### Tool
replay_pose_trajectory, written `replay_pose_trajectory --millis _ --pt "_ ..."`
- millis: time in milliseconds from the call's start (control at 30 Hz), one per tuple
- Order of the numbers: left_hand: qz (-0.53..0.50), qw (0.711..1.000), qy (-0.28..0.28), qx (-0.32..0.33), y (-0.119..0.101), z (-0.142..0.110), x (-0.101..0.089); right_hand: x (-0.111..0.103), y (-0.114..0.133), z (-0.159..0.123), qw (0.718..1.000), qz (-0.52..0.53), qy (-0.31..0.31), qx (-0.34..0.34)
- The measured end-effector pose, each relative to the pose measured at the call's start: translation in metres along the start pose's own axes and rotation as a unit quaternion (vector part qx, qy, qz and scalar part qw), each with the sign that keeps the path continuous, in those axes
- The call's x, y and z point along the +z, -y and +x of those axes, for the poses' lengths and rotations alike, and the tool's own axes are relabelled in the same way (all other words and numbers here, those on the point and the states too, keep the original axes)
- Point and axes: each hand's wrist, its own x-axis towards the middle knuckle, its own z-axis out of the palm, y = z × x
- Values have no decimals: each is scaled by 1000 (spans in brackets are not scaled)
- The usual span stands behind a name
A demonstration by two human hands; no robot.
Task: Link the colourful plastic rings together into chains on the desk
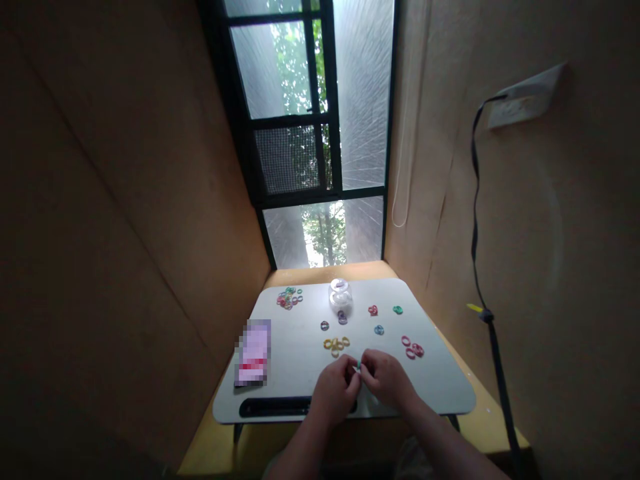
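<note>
Above the front of the white folding table (295, 333), my left hand (337, 390) and my right hand (385, 377) meet with fingers pinched. A small green band (359, 365) shows between the fingertips of both; its full shape is hidden. Just beyond my hands lies a group of yellow bands (336, 345). Farther back are a dark band (325, 326), purple bands (342, 318) and blue bands (379, 330). Red bands (373, 311) and green bands (397, 310) sit at the back right, with pink-red bands (413, 349) nearer on the right.
A clear round jar (340, 297) stands at the table's back. Mixed coloured bands (289, 299) lie in a pile at back left. A blurred-out pink rectangular item (254, 353) is on the left, near a black slot (275, 407). A black cord (475, 200) hangs along the right wall.
</note>
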Motion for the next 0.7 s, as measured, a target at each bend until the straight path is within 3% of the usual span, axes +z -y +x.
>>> replay_pose_trajectory --millis 700 --pt "4 1000 3 -4 0 -2 -1 2 1 -2 1000 -14 -4 5"
